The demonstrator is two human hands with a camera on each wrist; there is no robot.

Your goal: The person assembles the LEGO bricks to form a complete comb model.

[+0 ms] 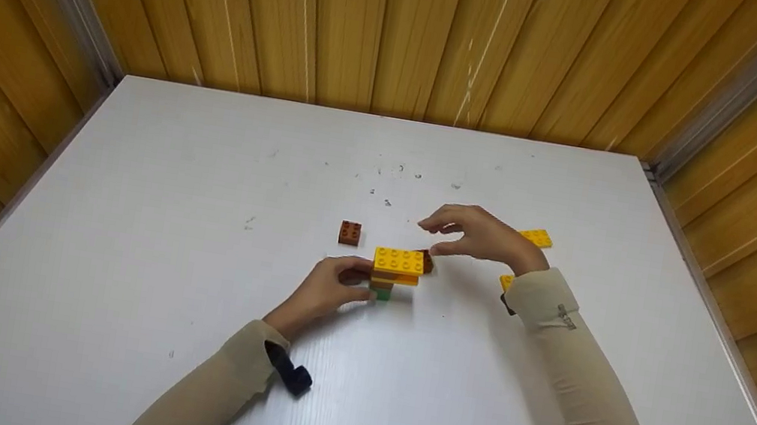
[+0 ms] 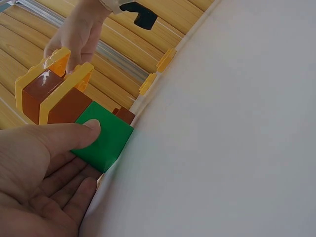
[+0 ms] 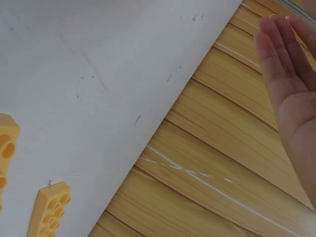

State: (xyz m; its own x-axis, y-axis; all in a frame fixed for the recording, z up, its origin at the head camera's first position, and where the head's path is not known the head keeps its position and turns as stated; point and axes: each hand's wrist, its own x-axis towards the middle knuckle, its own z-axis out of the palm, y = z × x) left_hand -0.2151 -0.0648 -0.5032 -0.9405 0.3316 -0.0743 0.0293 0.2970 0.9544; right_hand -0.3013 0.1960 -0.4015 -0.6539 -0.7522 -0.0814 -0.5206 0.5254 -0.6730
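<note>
A stack of toy building bricks (image 1: 399,260) stands on the white table: in the left wrist view a green brick (image 2: 106,133) is lowest, then brown bricks (image 2: 70,105) alternate with yellow plates (image 2: 28,89). My left hand (image 1: 329,287) grips the stack low down from the left, thumb on the green brick. To the upper right of the stack my right hand (image 1: 478,233) hovers, fingers loosely bent and holding nothing; the right wrist view shows that hand (image 3: 296,84) with extended fingers. A dark brown piece (image 1: 428,261) shows beside the top plate, near the right thumb; whether it is attached I cannot tell.
A loose brown brick (image 1: 349,232) lies beyond the left hand. One yellow plate (image 1: 537,237) lies behind the right wrist; another yellow piece (image 1: 505,283), with something dark below it, is partly hidden by the right sleeve. Wood-patterned walls (image 1: 414,32) border the table.
</note>
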